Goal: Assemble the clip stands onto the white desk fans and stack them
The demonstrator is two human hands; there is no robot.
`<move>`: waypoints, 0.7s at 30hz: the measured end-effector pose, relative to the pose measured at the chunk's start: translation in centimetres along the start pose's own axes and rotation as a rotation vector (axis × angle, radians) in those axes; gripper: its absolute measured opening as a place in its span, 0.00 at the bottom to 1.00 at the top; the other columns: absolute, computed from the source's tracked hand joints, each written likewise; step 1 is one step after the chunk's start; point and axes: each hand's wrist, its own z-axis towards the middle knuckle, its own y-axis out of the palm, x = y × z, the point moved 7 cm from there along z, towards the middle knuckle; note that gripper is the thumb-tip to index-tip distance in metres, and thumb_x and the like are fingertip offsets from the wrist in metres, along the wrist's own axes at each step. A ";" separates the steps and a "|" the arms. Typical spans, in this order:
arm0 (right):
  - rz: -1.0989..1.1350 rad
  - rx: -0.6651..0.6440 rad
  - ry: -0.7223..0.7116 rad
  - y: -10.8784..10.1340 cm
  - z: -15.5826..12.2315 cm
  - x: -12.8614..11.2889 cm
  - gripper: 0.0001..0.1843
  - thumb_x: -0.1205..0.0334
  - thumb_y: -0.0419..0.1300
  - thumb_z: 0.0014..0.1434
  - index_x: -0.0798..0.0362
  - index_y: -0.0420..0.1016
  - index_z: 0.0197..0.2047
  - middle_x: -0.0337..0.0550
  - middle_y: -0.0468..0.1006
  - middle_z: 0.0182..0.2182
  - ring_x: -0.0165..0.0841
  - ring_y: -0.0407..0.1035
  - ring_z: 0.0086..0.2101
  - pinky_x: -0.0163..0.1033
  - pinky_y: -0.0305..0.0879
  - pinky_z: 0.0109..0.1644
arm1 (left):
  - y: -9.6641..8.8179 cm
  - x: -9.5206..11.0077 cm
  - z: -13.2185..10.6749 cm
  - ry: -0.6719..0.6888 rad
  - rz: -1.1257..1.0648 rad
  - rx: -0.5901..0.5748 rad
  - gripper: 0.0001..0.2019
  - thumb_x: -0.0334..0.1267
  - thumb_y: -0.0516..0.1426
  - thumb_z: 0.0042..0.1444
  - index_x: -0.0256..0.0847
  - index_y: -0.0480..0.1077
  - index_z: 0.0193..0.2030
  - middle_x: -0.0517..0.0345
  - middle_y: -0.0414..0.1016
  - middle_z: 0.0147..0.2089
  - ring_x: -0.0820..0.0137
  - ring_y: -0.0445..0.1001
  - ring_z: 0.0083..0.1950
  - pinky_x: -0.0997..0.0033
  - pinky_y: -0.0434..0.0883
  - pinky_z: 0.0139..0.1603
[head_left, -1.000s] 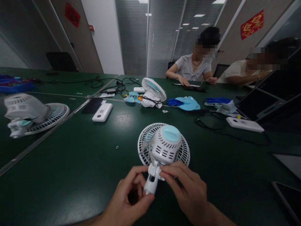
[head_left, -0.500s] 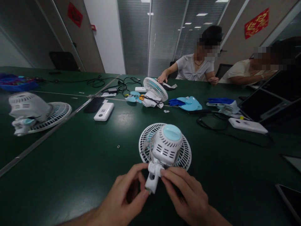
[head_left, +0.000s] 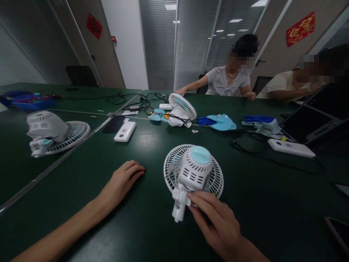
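Observation:
A white fan [head_left: 193, 174] lies grille down on the green table, its light-blue rear cap facing up and its pivot bracket [head_left: 178, 205] pointing toward me. With thumb and fingers, my right hand [head_left: 218, 218] grips the small white knob at the side of that bracket. To the left of the fan, my left hand [head_left: 127, 178] rests on the tabletop, fingers together and fingertips closed at the spot where a small ring-shaped nut lay earlier. The nut is hidden now, so whether the fingers hold it does not show.
Another fan body [head_left: 47, 127] lies at left beside the metal table seam [head_left: 62, 156]. A white power bank [head_left: 125, 131], a third fan [head_left: 181, 111], light-blue blades [head_left: 222, 122] and cables lie farther back. Two people sit across the table; one person's hand [head_left: 182, 90] is behind the third fan.
My left hand has let go of the fan's bracket and moved left to the tabletop, covering the nut's spot. My right hand stays on the knob. The view has shifted slightly.

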 end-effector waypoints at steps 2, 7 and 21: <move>0.011 -0.005 0.007 0.1 0.0 0.0 0.14 0.68 0.56 0.76 0.54 0.77 0.60 0.45 0.86 0.47 0.32 0.83 0.45 0.36 0.75 0.44 | 1.8 1.9 -0.8 -0.057 -0.148 -0.043 0.12 0.46 0.61 0.65 0.45 0.83 0.48 0.51 0.81 0.48 0.58 0.77 0.50 0.57 0.72 0.56; 0.037 -0.007 0.009 0.3 -0.2 0.2 0.14 0.69 0.57 0.76 0.54 0.76 0.61 0.46 0.86 0.48 0.32 0.82 0.47 0.35 0.76 0.45 | 7.9 6.3 -3.0 -0.225 -0.575 -0.159 0.16 0.49 0.63 0.63 0.41 0.84 0.49 0.51 0.85 0.42 0.64 0.79 0.40 0.67 0.76 0.43; 0.137 0.008 0.057 0.2 0.2 0.4 0.13 0.72 0.58 0.73 0.56 0.76 0.58 0.49 0.85 0.48 0.34 0.82 0.47 0.36 0.79 0.43 | 10.3 5.1 -3.3 -0.372 -0.949 -0.038 0.10 0.43 0.72 0.55 0.41 0.87 0.41 0.55 0.83 0.33 0.71 0.72 0.34 0.73 0.66 0.38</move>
